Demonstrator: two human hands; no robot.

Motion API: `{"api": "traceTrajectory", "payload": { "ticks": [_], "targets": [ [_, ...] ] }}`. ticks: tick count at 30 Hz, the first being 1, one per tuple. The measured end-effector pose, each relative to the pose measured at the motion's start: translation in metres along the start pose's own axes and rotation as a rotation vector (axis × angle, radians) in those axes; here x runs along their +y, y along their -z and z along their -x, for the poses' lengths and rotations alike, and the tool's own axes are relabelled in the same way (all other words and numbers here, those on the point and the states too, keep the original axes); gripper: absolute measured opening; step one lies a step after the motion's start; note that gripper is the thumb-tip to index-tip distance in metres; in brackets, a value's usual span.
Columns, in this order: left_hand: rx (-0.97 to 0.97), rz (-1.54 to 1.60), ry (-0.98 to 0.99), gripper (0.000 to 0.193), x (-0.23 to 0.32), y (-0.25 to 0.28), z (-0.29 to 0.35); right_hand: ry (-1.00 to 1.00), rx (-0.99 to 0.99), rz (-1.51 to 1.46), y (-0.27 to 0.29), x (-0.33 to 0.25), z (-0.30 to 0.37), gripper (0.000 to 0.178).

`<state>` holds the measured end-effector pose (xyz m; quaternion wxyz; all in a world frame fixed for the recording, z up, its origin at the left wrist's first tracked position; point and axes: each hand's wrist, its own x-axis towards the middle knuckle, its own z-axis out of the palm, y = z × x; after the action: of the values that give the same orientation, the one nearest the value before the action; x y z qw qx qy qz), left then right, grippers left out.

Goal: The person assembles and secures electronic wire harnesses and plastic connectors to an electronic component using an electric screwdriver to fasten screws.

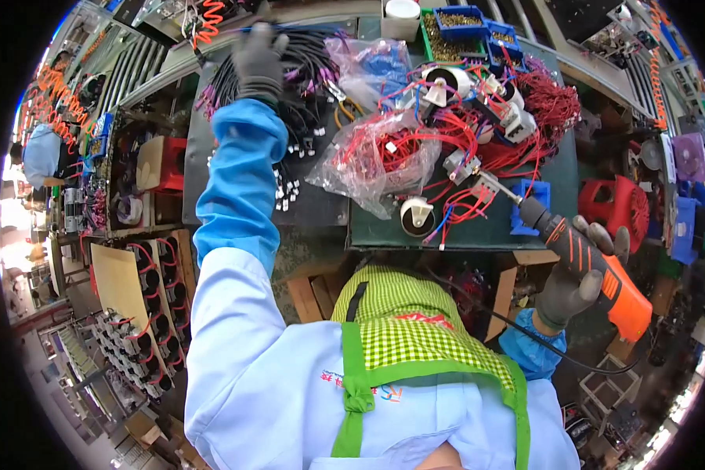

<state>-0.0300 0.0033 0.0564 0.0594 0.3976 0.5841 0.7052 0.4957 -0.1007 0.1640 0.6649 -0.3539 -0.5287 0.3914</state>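
Observation:
My left hand (260, 64), in a dark grey glove, reaches over a bundle of black cables (309, 59) with purple ends at the back left of the bench. Motion smears its fingertips, so I cannot tell whether they grip a cable. My right hand (565, 291), also gloved, is closed around an orange and black power drill (583, 254). The drill's long bit points left to a small metal-and-white part (486, 188) with red wires. Close to that lie white round parts (446, 82) and one white-capped black cylinder (417, 216).
A clear plastic bag (376, 160) of red wires lies mid-bench, beside pliers (341, 102). Blue bins (458, 22) of small brass-coloured pieces stand at the back. Red wires (548, 102) heap at the right. A black cord (517, 325) trails below the drill. A red stool (615, 207) stands right.

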Motion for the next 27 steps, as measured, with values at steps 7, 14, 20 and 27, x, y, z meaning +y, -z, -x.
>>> {"api": "traceTrajectory", "payload": {
  "ticks": [7,14,20,27],
  "targets": [
    [-0.593,0.332,0.437,0.025,0.103,0.032,0.091,0.0,-0.059,0.034,0.012,0.015,0.006,0.082],
    [-1.255,-0.043,0.773,0.026,0.099,0.003,0.303,-0.031,-0.222,0.026,0.001,0.042,0.02,0.076],
    [-1.223,0.008,0.855,0.023,0.092,-0.001,0.365,-0.038,-0.282,0.019,0.011,0.047,0.029,0.07],
    [-1.141,0.024,1.03,0.03,0.094,0.0,0.372,-0.204,-0.333,-0.051,0.014,0.044,0.055,0.076]
  ]
}}
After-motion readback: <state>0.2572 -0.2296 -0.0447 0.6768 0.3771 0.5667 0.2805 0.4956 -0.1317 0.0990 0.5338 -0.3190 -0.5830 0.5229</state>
